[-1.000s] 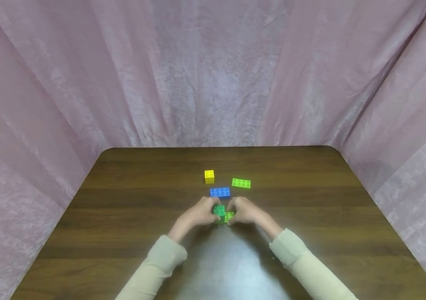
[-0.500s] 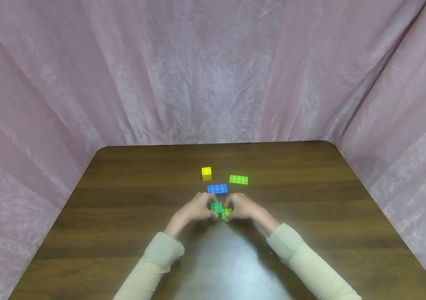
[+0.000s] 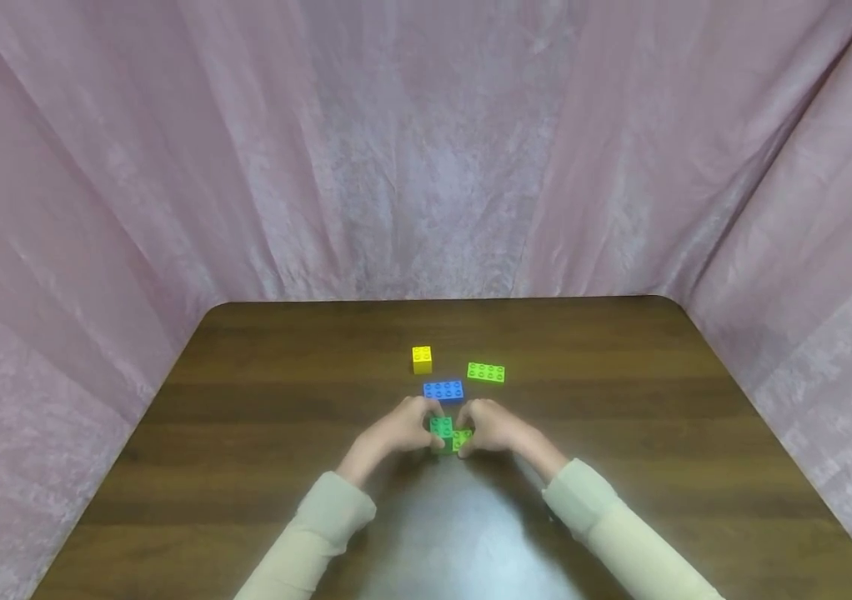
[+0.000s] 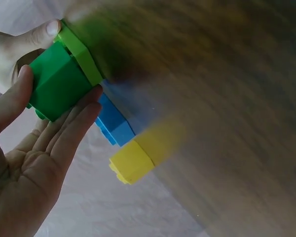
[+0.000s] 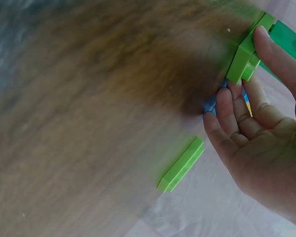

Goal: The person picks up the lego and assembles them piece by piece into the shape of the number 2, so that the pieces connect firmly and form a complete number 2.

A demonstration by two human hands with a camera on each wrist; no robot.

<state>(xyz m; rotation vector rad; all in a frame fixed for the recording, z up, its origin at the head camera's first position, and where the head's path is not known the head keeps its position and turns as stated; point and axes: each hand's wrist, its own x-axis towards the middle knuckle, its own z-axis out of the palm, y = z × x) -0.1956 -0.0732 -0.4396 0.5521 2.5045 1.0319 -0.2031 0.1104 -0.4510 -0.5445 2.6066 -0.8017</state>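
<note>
A dark green square toy brick [image 4: 60,81] sits on the left part of a flat light green brick [image 5: 245,54], on the table in front of the person. My left hand [image 3: 405,423] holds the dark green brick between thumb and fingers. From the other side, my right hand [image 3: 495,425] pinches the bare right end of the light green brick, with the thumb at its near side and the fingers at its far side. Studs show on that bare end in the head view. Just beyond the fingertips lies a blue brick [image 3: 444,391].
A yellow square brick [image 3: 422,360] stands behind the blue one. To its right lies a second flat light green brick [image 3: 486,372]. The brown wooden table [image 3: 276,417] ends at a pink curtain [image 3: 426,150] at the back and sides.
The view shifts slightly with the head. Both hands keep their hold on the two joined bricks, and the other bricks stay in place.
</note>
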